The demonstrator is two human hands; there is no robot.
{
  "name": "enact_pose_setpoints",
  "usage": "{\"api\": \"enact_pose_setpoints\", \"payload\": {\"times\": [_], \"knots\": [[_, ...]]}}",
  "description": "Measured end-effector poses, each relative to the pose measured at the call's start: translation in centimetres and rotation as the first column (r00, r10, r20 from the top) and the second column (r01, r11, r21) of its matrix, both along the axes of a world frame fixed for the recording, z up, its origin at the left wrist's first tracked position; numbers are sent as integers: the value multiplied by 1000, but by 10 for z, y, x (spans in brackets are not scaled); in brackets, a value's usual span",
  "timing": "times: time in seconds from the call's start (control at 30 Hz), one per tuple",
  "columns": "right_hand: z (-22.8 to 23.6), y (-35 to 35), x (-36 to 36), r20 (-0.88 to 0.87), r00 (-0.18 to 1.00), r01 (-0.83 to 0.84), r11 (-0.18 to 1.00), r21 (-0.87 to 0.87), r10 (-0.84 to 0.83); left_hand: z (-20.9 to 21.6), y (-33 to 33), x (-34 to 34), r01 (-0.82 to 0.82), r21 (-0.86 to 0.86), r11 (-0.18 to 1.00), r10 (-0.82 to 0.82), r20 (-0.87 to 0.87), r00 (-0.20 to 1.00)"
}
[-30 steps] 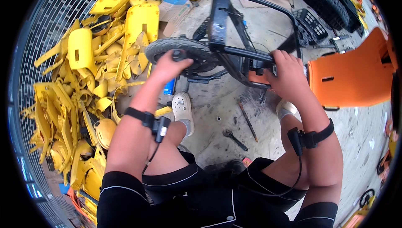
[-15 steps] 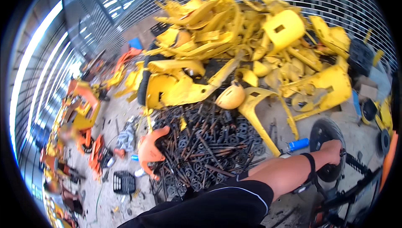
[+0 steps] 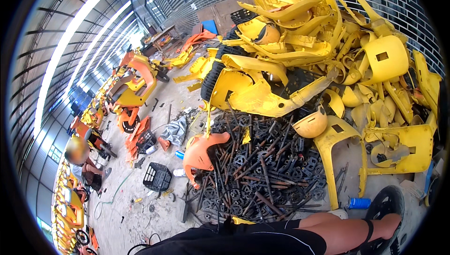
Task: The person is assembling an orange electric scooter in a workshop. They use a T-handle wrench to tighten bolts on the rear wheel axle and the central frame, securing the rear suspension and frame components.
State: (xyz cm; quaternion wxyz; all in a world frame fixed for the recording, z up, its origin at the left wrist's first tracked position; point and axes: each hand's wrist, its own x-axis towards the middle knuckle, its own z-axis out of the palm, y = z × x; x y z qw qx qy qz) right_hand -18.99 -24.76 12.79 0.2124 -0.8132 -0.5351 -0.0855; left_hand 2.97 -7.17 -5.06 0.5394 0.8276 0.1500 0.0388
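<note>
My right arm (image 3: 344, 230) stretches from the lower middle toward the right edge, a black band near its wrist. At its end my right hand (image 3: 391, 222) is closed beside a black wheel (image 3: 390, 203); what its fingers grip is hidden. My left hand is out of view. Black clothing (image 3: 225, 241) fills the bottom edge. Ahead lies a heap of dark, rusty metal rods and gear-like parts (image 3: 262, 166). An orange curved shell (image 3: 201, 156) leans at its left side. A blue can (image 3: 359, 203) lies beyond my forearm.
A tall pile of yellow body panels (image 3: 300, 44) stands before a brick wall. On the left are a black crate (image 3: 157, 177), a green hose (image 3: 110, 201), a grey cloth (image 3: 174, 131) and rows of orange-yellow scooters (image 3: 133, 84). A person (image 3: 84, 163) crouches near them.
My view has turned left, so the piles sit farther right and more scooters show. My right arm and the black wheel now appear lower; the black frame by my hand has mostly left the picture.
</note>
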Motion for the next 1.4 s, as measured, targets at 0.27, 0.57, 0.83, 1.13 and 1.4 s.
{"api": "enact_pose_setpoints", "payload": {"times": [0.27, 0.57, 0.83, 1.13, 1.4], "knots": [[-45, 119, 1, -333, 943, -49, 993, -106, 11, 130, 30, -59, 528, 375, 762, -421, -333, 844], [-67, 129, 1, -410, 912, -64, 992, -113, 12, 113, 19, -54, 359, 307, 881, -299, -226, 927], [-80, 132, -2, -444, 895, -41, 989, -143, -27, 14, -21, 5, 102, 33, 994, -94, -180, 979], [-95, 123, 6, -459, 880, 39, 981, -188, -123, 17, -38, 9, 33, 72, 997, -22, -157, 987], [-108, 116, 11, -474, 865, 66, 973, -220, -166, 22, -35, 16, 12, 28, 1000, -8, -155, 988]]}}
